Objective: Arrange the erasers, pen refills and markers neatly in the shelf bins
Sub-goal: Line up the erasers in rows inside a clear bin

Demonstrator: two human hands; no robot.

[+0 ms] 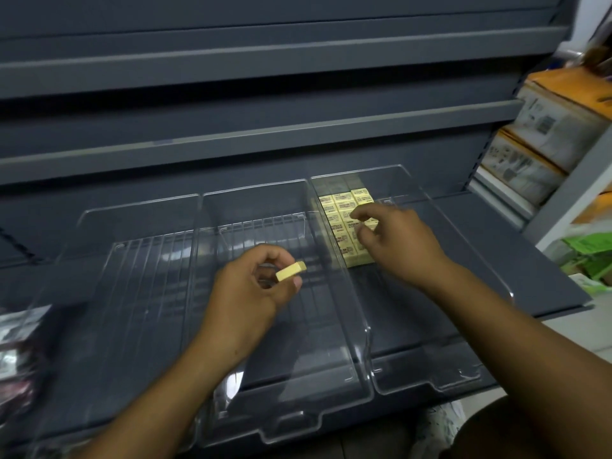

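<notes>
Three clear plastic bins stand side by side on a dark grey shelf. The right bin (440, 233) holds several yellow erasers (342, 207) laid in neat rows at its back left. My right hand (394, 240) hovers over those rows with fingers loosely curled, fingertips touching the erasers. My left hand (251, 293) is above the middle bin (265, 207) and pinches one yellow eraser (291, 271) between thumb and fingers. The left bin (132, 226) holds nothing that I can see.
Grey shelf boards (265, 134) rise behind the bins. Stacked cardboard boxes (546, 134) sit on a rack at the right, with green packets (589, 253) below. A blurred dark packet (16, 346) lies at the left edge.
</notes>
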